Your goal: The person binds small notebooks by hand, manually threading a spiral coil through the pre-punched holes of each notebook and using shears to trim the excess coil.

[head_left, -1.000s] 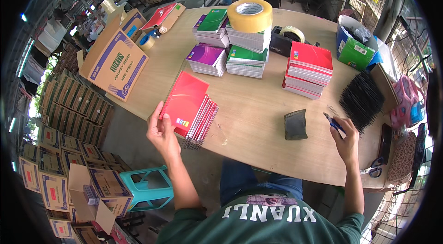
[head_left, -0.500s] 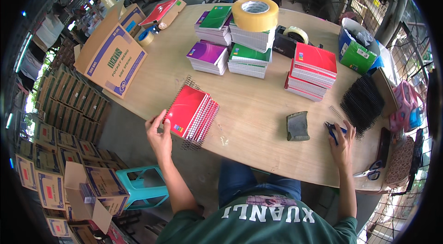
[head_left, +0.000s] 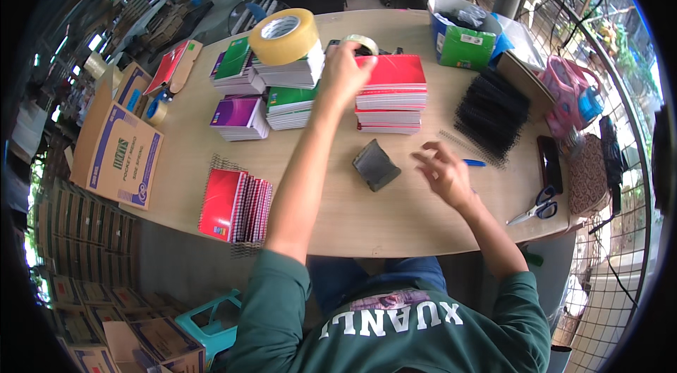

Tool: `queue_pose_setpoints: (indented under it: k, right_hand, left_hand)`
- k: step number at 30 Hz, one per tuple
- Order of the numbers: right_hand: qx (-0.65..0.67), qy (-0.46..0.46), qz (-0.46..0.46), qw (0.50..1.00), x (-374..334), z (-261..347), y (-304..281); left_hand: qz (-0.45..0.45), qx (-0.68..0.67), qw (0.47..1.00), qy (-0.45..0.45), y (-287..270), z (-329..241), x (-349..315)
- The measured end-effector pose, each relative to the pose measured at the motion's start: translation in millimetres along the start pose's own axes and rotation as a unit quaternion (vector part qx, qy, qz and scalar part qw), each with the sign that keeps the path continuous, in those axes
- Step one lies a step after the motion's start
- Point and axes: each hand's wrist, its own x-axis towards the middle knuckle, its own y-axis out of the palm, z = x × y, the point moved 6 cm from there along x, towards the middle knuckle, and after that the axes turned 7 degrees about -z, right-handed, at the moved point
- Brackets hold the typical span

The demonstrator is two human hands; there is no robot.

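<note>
Red notebook stack (head_left: 391, 98), standing on the table (head_left: 328, 197), and there's the left hand (head_left: 343, 75) at its far left corner! Fingers curled, fingertips over the top cover's edge; whether they grip it, I cannot tell. The right hand (head_left: 446, 174) is loose, nearer the body, fingers parted and bent, nothing seen in its grasp. Just left of it, the dark grey block (head_left: 376, 165); just right, a blue handle (head_left: 474, 163). Farther out, black spiral coils (head_left: 492, 113), and well left, spiral-bound red notebooks (head_left: 223, 205).
</note>
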Motion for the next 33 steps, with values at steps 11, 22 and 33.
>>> queue_pose_setpoints:
  k: [11,22,33]
  right_hand:
    - [-0.238,0.118,0.054,0.962,0,-120,4]
    - [-0.15,0.022,-0.061,0.987,13,-103,-21]
    - [0.195,0.076,0.085,0.974,-3,-1,-37]
  left_hand:
    - [0.049,-0.105,0.969,-0.217,31,80,24]
    - [-0.094,0.025,0.994,-0.05,-8,16,19]
    - [-0.025,-0.296,0.946,-0.132,-101,-8,-251]
